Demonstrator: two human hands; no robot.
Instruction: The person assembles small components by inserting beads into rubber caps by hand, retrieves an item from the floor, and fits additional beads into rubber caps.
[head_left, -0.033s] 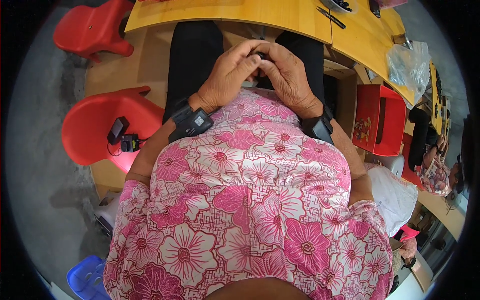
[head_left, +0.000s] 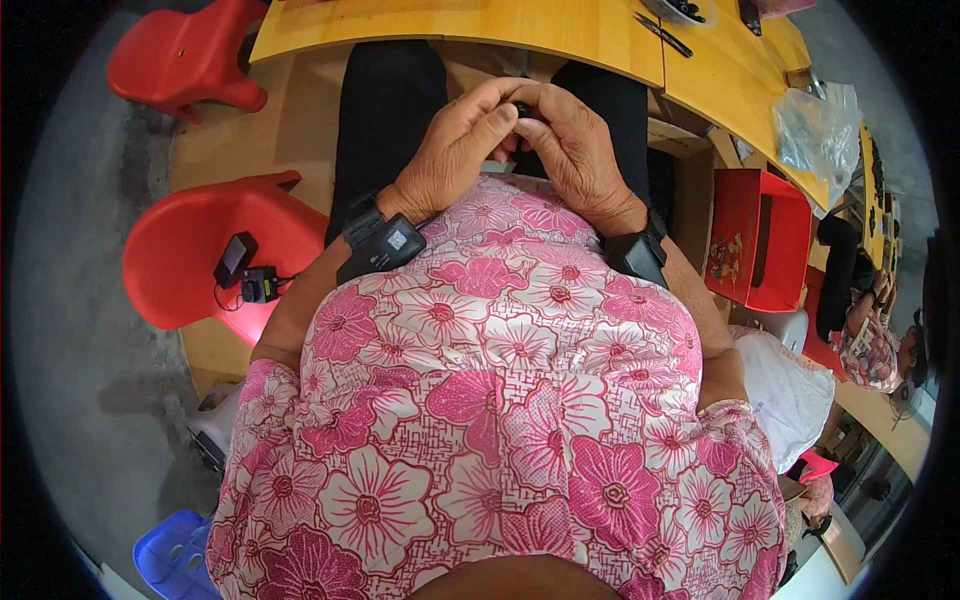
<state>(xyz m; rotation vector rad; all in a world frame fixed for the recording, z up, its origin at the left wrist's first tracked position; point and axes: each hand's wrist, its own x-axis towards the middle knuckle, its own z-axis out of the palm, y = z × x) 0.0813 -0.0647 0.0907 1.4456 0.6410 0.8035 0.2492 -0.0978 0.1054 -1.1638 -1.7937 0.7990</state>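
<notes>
Curved yellow wooden table [head_left: 560,35] spans the top edge; everything else is placed from it. Red plastic chair [head_left: 200,250] sits below its left end, a small black device [head_left: 236,258] with a cable lying on the seat. Red box [head_left: 755,240] stands under its right end, a clear plastic bag [head_left: 815,125] on the tabletop above. Just below the table's near edge, over the lap, left hand [head_left: 455,150] and right hand [head_left: 575,150] meet, fingers curled inward, pinching a small dark object [head_left: 524,108] between the fingertips; mostly hidden, kind unclear
</notes>
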